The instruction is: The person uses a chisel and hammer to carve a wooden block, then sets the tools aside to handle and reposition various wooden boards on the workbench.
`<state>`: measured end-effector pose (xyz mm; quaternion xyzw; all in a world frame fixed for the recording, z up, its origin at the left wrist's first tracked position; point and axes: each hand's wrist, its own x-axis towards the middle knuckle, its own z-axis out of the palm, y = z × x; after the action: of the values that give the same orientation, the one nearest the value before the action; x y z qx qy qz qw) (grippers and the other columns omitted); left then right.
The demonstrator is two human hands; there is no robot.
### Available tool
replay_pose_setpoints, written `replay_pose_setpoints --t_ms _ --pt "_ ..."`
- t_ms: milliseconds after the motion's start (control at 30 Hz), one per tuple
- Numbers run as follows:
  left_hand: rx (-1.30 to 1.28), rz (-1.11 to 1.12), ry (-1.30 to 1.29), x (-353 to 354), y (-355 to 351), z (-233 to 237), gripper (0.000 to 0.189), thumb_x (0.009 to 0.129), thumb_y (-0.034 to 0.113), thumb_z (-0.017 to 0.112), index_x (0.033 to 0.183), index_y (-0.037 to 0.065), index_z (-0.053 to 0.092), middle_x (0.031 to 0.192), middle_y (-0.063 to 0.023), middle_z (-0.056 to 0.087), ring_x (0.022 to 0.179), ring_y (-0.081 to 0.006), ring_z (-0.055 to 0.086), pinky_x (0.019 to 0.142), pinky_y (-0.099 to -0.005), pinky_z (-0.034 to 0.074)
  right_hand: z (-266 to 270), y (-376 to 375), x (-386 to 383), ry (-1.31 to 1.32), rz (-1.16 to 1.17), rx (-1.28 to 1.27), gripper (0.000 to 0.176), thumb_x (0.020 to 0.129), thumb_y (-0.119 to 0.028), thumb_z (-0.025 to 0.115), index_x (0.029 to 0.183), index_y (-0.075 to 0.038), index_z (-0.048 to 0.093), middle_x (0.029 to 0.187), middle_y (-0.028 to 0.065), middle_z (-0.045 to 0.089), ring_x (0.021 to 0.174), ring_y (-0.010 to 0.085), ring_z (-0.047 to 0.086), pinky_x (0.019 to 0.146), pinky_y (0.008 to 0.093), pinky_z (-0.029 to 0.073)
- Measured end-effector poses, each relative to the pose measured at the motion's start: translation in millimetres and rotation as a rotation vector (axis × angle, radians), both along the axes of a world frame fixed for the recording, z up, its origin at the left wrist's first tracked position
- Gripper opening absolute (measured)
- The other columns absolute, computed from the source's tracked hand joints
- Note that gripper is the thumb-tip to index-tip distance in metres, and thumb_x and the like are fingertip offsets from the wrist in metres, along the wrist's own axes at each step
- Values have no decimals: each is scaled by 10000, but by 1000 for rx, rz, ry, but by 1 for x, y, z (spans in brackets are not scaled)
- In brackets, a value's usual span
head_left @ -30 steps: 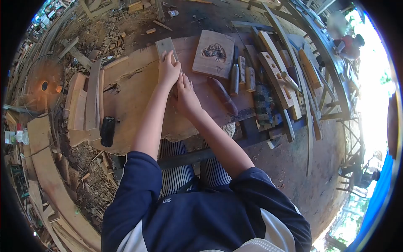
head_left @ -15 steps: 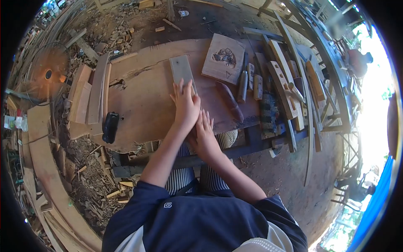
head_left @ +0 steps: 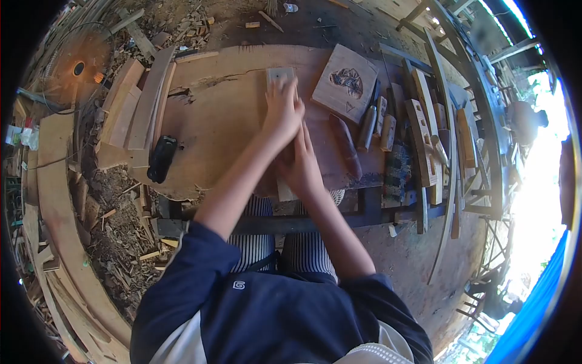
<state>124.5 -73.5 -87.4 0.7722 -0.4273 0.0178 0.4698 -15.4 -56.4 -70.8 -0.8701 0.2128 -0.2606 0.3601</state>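
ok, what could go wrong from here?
The board might shift or tip: its near end reaches about the table's near edge.
The left hand and right hand sit close together over it, so a slip could make them collide.
The brown piece, right of them with no visible restraint, could roll if bumped.

Broad brown wooden tabletop (head_left: pixel 206 133): largely smooth, matt, cracked; edge ragged. Square light-brown wooden block (head_left: pixel 329 91): matt face, rough carved recess. Long pale-grey flat strip (head_left: pixel 277 73): matt; material unconfirmed. Grey cylindrical tool part (head_left: pixel 367 128): smooth, metallic sheen. Black oblong object (head_left: pixel 162 159): glossy, plastic in appearance. Dark checked cloth (head_left: pixel 397 173): matt.
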Motion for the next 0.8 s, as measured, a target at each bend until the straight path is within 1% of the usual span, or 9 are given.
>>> replay_pose_setpoints --t_ms 67,100,133,300,367,500,633,700,800 --pt "15 -47 119 -55 48 4 537 845 23 599 1358 21 440 1414 -268 362 1318 -466 348 1096 -501 326 5 43 -55 95 -25 81 891 794 -153 730 1476 59 197 1478 327 291 1370 456 326 1100 435 354" --pt "61 -31 84 -78 64 -6 536 854 31 597 1362 16 426 1428 -271 344 1333 -513 304 1097 -545 307 5 59 -79 129 -2 69 883 804 -169 719 1475 62 193 1483 339 262 1377 466 306 1100 447 356" --pt "67 -60 130 -94 78 -13 524 866 65 565 1368 21 423 1429 -272 324 1355 -551 230 1085 -654 244 4 69 -96 162 27 59 875 815 -185 708 1473 65 189 1488 351 233 1383 476 286 1100 459 357" --pt "44 -24 201 -101 84 -5 542 875 75 567 1384 -5 398 1461 -303 278 1371 -555 202 1116 -590 259 9 69 -96 135 65 95 854 791 -105 698 1468 67 207 1487 358 226 1381 493 279 1112 492 332" --pt "20 10 185 -71 58 -5 547 875 75 567 1387 -8 393 1465 -308 274 1371 -557 203 1124 -569 263 13 45 -69 169 61 -7 868 759 -64 693 1465 75 208 1478 362 247 1382 494 276 1126 492 308" --pt "-17 69 142 22 -22 -5 520 842 118 630 1325 -4 481 1444 -301 338 1353 -473 316 1117 -486 309 1 -27 21 17 47 -89 828 735 -81 698 1429 97 283 1435 351 347 1373 465 315 1127 452 318" --pt "12 110 158 95 -73 5 508 822 118 624 1300 -8 505 1436 -302 356 1352 -436 343 1112 -469 321 14 -75 93 -18 75 -12 798 725 -68 686 1410 104 314 1437 337 362 1352 450 359 1112 436 344" --pt "21 160 181 95 -71 8 502 820 116 620 1294 -11 511 1434 -301 361 1351 -433 346 1109 -470 325 18 -74 93 -22 97 13 797 723 -63 684 1409 105 315 1439 333 362 1347 449 367 1109 436 348" --pt "-143 126 150 53 -36 16 500 827 121 623 1301 9 505 1434 -295 369 1350 -451 340 1105 -479 329 25 -41 50 -12 68 -76 814 718 -59 693 1420 91 308 1445 331 354 1361 449 347 1119 441 339"
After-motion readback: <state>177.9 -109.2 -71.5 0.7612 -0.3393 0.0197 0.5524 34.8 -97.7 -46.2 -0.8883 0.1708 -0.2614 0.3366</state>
